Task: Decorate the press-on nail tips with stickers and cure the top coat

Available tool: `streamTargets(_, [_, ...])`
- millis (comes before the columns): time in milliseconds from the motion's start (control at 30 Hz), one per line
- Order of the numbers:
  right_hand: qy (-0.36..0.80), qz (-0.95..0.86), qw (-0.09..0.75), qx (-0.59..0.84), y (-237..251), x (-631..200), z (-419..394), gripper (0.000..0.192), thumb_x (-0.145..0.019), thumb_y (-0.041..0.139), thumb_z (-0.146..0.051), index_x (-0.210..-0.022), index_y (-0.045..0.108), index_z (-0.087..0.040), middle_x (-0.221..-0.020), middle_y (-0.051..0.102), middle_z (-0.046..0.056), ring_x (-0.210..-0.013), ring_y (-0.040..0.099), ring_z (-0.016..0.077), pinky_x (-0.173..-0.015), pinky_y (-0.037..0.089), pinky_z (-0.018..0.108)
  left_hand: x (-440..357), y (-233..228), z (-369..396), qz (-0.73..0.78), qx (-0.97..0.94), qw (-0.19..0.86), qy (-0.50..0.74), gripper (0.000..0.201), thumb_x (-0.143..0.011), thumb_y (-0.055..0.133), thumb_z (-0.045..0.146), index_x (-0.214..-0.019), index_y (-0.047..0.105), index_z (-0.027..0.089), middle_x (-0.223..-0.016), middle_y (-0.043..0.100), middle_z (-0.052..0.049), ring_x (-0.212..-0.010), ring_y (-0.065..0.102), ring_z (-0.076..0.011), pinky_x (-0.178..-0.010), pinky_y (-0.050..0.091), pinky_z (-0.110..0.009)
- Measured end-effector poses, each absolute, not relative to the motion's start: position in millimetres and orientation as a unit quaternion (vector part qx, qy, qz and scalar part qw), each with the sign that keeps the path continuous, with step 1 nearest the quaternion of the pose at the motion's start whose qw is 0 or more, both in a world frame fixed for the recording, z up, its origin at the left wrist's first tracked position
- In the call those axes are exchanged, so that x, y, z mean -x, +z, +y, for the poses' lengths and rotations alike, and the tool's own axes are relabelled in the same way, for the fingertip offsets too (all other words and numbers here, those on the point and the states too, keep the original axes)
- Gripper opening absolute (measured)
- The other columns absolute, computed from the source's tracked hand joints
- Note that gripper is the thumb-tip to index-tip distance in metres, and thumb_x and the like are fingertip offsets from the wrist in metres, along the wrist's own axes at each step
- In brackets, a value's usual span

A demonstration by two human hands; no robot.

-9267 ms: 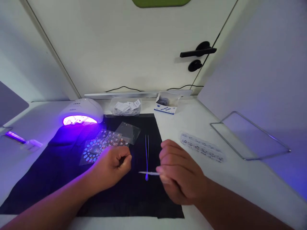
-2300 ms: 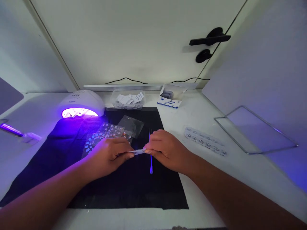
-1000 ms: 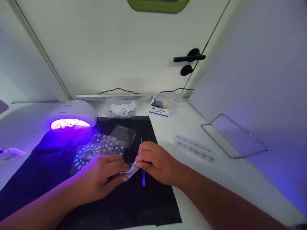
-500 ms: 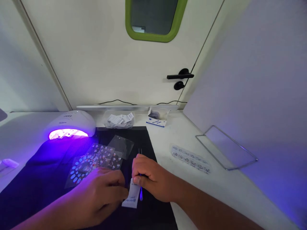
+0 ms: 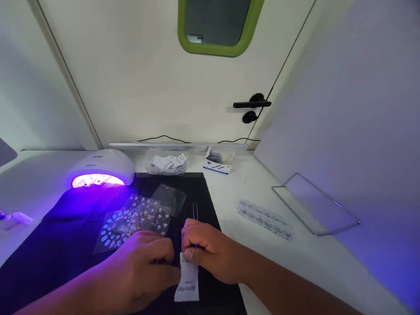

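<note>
My right hand [image 5: 208, 251] is closed, its thumb and fingers pinching the upper end of a small white alcohol pad packet [image 5: 188, 284]. My left hand [image 5: 144, 267] is curled, its fingertips against the packet's left edge; what lies between them is hidden. A pair of tweezers [image 5: 195, 212] shows its two thin prongs beyond my right hand, and the rest runs beneath the hand and packet. Left of the hands, clear sticker sheets [image 5: 134, 214] with blue ovals and small printed figures overlap on the black mat [image 5: 210, 218].
A lit nail lamp [image 5: 101, 166] glows purple at the back left. Behind the mat stand a clear tub of packets [image 5: 166, 164] and an open alcohol pads box [image 5: 218, 162]. A clear, studded strip [image 5: 264, 218] and a metal wire frame [image 5: 315, 203] are to the right.
My right hand and the packet have come slightly nearer to me. The packet now covers the tweezers' near end. The camera view has shifted a little.
</note>
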State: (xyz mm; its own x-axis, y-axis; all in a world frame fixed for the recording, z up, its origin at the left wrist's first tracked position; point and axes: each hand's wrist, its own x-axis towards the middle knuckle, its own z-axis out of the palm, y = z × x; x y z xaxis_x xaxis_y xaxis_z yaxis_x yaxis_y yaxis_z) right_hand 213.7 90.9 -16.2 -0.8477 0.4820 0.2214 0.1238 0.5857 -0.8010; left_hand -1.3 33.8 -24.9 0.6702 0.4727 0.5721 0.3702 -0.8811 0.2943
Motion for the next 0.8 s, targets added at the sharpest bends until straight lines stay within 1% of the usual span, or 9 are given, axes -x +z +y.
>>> streamTargets(100, [0.42, -0.865, 0.208, 0.179, -15, -213, 91, 0.034, -0.099, 0.043, -0.041, -0.075, 0.053, -0.018, -0.075, 0.051, 0.001, -0.076, 0.048, 0.0158, -0.07, 0.042, 0.03, 2, -25, 34, 0.236, -0.908, 0.068, 0.34, 0.024, -0.096, 0.041, 0.013, -0.089, 0.063, 0.019, -0.068, 0.05, 0.0, -0.056, 0.041, -0.0127, -0.053, 0.026, -0.029])
streamTargets(267, [0.415, -0.869, 0.203, 0.176, -13, -213, 92, 0.043, -0.1, 0.037, -0.048, -0.078, 0.058, -0.018, -0.072, 0.053, 0.002, -0.077, 0.047, 0.017, -0.073, 0.041, 0.032, 4, -25, 34, 0.244, -0.903, 0.076, 0.345, 0.022, -0.095, 0.043, 0.012, -0.088, 0.062, 0.019, -0.068, 0.051, 0.0, -0.056, 0.04, -0.0127, -0.052, 0.027, -0.029])
streamTargets(400, [0.422, -0.864, 0.193, 0.196, -11, -215, 94, 0.045, -0.098, 0.039, -0.051, -0.084, 0.063, -0.016, -0.076, 0.051, 0.002, -0.077, 0.049, 0.0166, -0.072, 0.041, 0.032, 7, -21, 36, 0.252, -0.903, 0.072, 0.34, 0.021, -0.095, 0.045, 0.013, -0.085, 0.062, 0.019, -0.069, 0.053, 0.0, -0.056, 0.043, -0.0122, -0.053, 0.03, -0.028])
streamTargets(500, [0.431, -0.856, 0.173, 0.225, -10, -217, 96, 0.037, -0.097, 0.045, -0.047, -0.086, 0.063, -0.017, -0.082, 0.049, 0.002, -0.075, 0.05, 0.0152, -0.069, 0.041, 0.031, 9, -18, 38, 0.253, -0.899, 0.075, 0.349, 0.02, -0.096, 0.046, 0.016, -0.086, 0.063, 0.018, -0.07, 0.054, 0.001, -0.056, 0.044, -0.0116, -0.054, 0.032, -0.028])
streamTargets(600, [0.438, -0.853, 0.152, 0.242, -9, -217, 97, 0.028, -0.096, 0.047, -0.038, -0.081, 0.059, -0.017, -0.084, 0.049, 0.002, -0.074, 0.05, 0.0142, -0.068, 0.041, 0.029, 10, -18, 40, 0.253, -0.899, 0.076, 0.35, 0.019, -0.095, 0.047, 0.016, -0.086, 0.064, 0.018, -0.07, 0.054, 0.0, -0.056, 0.045, -0.0114, -0.054, 0.034, -0.028])
streamTargets(700, [0.435, -0.854, 0.142, 0.249, -8, -216, 98, 0.025, -0.097, 0.046, -0.031, -0.078, 0.054, -0.018, -0.084, 0.048, 0.001, -0.076, 0.05, 0.014, -0.069, 0.041, 0.029, 10, -18, 42, 0.251, -0.901, 0.071, 0.347, 0.019, -0.094, 0.048, 0.015, -0.085, 0.064, 0.018, -0.071, 0.055, 0.0, -0.056, 0.045, -0.0114, -0.053, 0.034, -0.028])
streamTargets(800, [0.427, -0.857, 0.136, 0.253, -6, -216, 96, 0.025, -0.099, 0.042, -0.026, -0.076, 0.049, -0.019, -0.084, 0.047, 0.001, -0.076, 0.048, 0.0138, -0.07, 0.041, 0.029, 9, -17, 44, 0.248, -0.901, 0.067, 0.349, 0.019, -0.094, 0.048, 0.016, -0.085, 0.064, 0.018, -0.071, 0.054, 0.001, -0.056, 0.045, -0.0114, -0.053, 0.033, -0.028])
